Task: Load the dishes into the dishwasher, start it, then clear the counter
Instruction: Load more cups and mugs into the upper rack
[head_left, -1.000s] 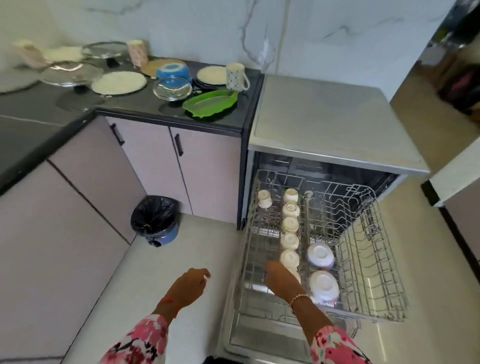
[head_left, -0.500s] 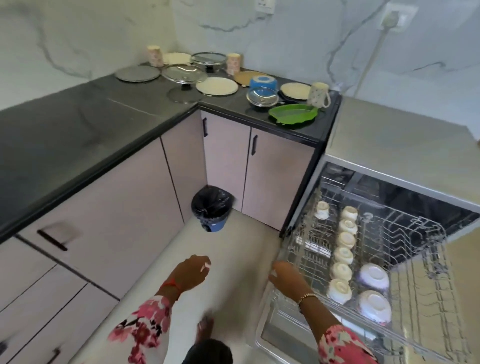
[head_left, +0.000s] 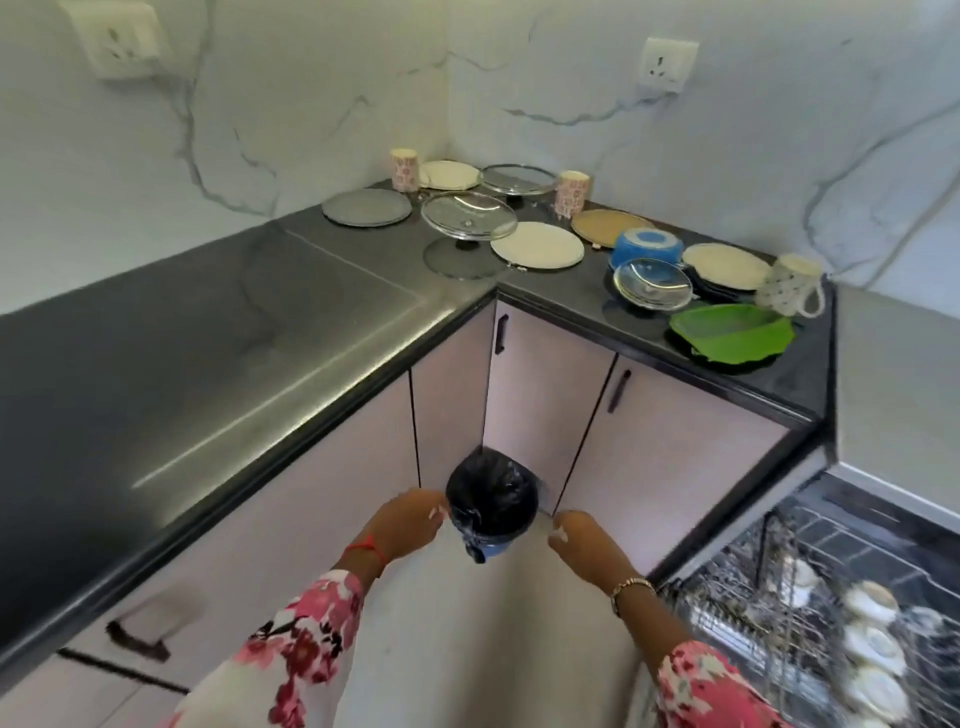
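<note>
Dishes crowd the far corner of the dark counter (head_left: 218, 332): a green leaf-shaped plate (head_left: 732, 338), a dotted mug (head_left: 789, 286), a blue bowl (head_left: 647, 247), a glass lid (head_left: 652, 283), a cream plate (head_left: 537, 245), another glass lid (head_left: 469, 215), a grey plate (head_left: 367, 207) and two patterned cups (head_left: 404, 169). The pulled-out dishwasher rack (head_left: 810, 623) at lower right holds several small white bowls (head_left: 872, 644). My left hand (head_left: 410, 522) and my right hand (head_left: 579, 538) hang in the air over the floor, fingers loosely curled, holding nothing.
A small blue bin with a black liner (head_left: 491, 504) stands on the floor in the cabinet corner, between my hands. Pale cabinet doors with dark handles (head_left: 618, 389) run under the counter. The dishwasher's grey top (head_left: 898, 379) is at right. Wall sockets (head_left: 667, 62) sit above.
The view has swung left from the dishwasher toward the counter corner. My right hand has left the rack's edge and both hands have risen in front of the bin.
</note>
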